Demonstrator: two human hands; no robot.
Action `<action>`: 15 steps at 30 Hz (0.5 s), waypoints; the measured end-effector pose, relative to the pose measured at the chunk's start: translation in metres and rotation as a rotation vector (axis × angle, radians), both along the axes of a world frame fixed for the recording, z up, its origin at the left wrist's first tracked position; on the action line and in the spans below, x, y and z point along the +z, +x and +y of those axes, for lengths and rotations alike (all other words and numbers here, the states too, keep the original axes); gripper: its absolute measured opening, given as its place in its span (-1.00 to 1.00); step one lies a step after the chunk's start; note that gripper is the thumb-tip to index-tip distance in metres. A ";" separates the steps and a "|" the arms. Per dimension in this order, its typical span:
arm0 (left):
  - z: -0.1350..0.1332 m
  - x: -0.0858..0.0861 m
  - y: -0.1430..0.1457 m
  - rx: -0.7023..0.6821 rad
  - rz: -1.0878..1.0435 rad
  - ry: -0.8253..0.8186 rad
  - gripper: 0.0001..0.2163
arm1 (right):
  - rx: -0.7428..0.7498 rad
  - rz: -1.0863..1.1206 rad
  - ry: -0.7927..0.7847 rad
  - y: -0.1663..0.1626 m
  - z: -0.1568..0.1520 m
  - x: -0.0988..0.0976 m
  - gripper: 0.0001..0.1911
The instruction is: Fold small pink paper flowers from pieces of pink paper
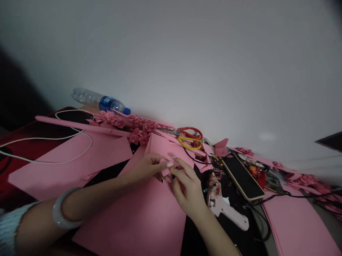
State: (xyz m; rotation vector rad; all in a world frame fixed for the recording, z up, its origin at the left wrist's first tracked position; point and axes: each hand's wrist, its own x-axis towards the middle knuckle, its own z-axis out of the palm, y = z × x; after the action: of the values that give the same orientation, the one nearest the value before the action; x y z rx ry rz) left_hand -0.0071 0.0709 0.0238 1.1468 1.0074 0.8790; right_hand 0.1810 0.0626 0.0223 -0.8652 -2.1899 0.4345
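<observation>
My left hand (pixel 151 166) and my right hand (pixel 189 185) meet over the middle of the desk, fingertips pinched together on a small folded piece of pink paper (pixel 165 172). Fingers partly cover this piece, so its full shape is hidden. Beneath both hands lies a large pink paper sheet (pixel 144 221). Smaller pink papers (pixel 160 145) are stacked just beyond them. To the right of my right hand rests a pale pink hot glue gun (pixel 226 211) with a messy, stained front end.
Red-and-yellow-handled scissors (pixel 190 138) lie beyond the hands, beside pink paper flowers (pixel 139 136). A plastic bottle (pixel 100 101) lies by the wall. A phone (pixel 242 176) and more pink sheets (pixel 302 228) are at right; a white cable (pixel 44 162) loops over paper at left.
</observation>
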 end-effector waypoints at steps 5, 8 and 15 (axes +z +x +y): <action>0.003 -0.004 -0.001 -0.044 -0.033 0.068 -0.73 | -0.017 0.103 -0.074 0.000 0.002 -0.004 -0.58; 0.004 -0.008 -0.001 -0.056 -0.039 0.109 -0.76 | -0.046 0.199 -0.142 0.001 0.004 -0.007 -0.58; 0.001 -0.021 0.004 -0.108 -0.044 0.145 -0.63 | -0.216 0.304 -0.421 -0.003 0.002 -0.007 -0.86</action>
State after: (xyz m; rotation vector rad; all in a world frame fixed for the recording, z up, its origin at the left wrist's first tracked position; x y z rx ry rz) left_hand -0.0029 0.0718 0.0030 1.2869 0.8486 0.8977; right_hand 0.1777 0.0648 0.0157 -1.1610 -1.7301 0.8767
